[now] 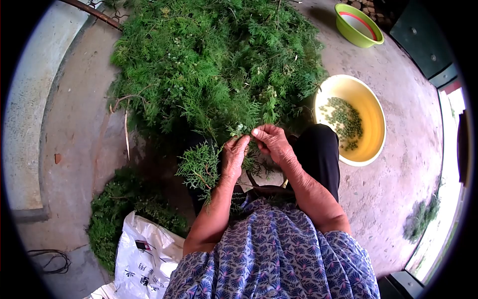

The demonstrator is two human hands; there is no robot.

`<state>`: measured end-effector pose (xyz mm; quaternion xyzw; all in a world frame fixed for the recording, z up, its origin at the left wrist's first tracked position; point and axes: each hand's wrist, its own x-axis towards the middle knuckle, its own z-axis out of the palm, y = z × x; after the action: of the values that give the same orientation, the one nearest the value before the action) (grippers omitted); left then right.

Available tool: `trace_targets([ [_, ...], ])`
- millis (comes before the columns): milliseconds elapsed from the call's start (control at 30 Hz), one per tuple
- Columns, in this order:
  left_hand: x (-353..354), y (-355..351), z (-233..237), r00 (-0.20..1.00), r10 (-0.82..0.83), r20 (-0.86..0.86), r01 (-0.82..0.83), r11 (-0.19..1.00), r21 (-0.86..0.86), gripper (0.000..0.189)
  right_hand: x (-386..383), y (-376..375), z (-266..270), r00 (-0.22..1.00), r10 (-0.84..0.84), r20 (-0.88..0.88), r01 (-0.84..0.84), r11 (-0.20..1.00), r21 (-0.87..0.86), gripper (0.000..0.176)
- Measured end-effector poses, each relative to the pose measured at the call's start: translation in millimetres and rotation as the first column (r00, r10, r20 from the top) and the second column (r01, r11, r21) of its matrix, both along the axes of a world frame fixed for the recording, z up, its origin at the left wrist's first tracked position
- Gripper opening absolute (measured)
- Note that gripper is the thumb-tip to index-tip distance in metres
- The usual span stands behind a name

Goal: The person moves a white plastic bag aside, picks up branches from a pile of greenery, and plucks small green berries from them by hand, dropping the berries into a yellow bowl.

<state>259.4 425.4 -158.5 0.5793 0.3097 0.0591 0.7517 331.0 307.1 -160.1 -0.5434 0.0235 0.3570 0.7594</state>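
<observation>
My left hand [234, 155] is closed on a green cypress sprig [198, 167], whose flat, scaly leaves fan out to the left of the wrist. Small pale-green cones [239, 128] show just above the fingertips. Close beside it, my right hand [274, 142] has thumb and forefinger pinched together near those cones; what lies between them is too small to make out. In front of both hands spreads a large heap of cypress branches [214, 65]. To the right, a yellow basin [371, 137] holds many small green cones [343, 119] on its bottom.
A lime-green basin [343, 31] stands at the far right. On the left lie a smaller pile of greenery [112, 214], a white printed sack [149, 249] and a coiled black cord [52, 261]. A loose sprig [420, 219] rests near the bright doorway at right.
</observation>
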Motion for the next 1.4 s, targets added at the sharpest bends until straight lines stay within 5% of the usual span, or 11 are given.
trace_targets([
  [267, -2, 4, -3, 1.0, -0.014, 0.012, 0.014, 1.0, -0.023, 0.009, -4, 2, -9, 0.999, 0.053, -0.01, -0.053, 0.999, -0.005, 0.02],
  [433, -2, 7, -4, 1.0, 0.024, -0.011, -0.025, 0.993, -0.114, 0.013, -3, 0, -10, 0.963, 0.031, -0.266, 0.066, 0.936, 0.347, 0.02],
  [633, -3, 6, -3, 0.998, -0.038, 0.055, 0.039, 0.999, -0.022, 0.015, 2, -7, 7, 0.963, -0.016, -0.27, 0.124, 0.914, 0.386, 0.017],
  [733, -4, 2, 4, 0.998, -0.03, 0.055, 0.031, 1.0, -0.007, 0.016, 2, -8, 9, 0.95, -0.048, -0.308, 0.163, 0.918, 0.362, 0.016],
  [933, -5, 4, -1, 0.998, -0.058, 0.04, 0.055, 0.997, 0.06, 0.015, 1, -5, 7, 0.996, -0.023, -0.086, 0.048, 0.953, 0.298, 0.007],
  [1100, -4, 3, 3, 0.99, -0.137, 0.03, 0.131, 0.979, 0.155, 0.018, -2, 0, 17, 0.955, 0.088, 0.282, -0.072, 0.995, -0.07, 0.011],
  [1233, -4, 4, 0, 0.987, -0.151, 0.051, 0.143, 0.979, 0.147, 0.015, -1, 1, 18, 0.874, 0.183, 0.45, -0.102, 0.975, -0.2, 0.015],
  [1400, -2, 2, 10, 0.987, -0.151, 0.059, 0.132, 0.96, 0.248, 0.012, -1, 0, 9, 0.932, 0.16, 0.326, -0.095, 0.974, -0.208, 0.014],
])
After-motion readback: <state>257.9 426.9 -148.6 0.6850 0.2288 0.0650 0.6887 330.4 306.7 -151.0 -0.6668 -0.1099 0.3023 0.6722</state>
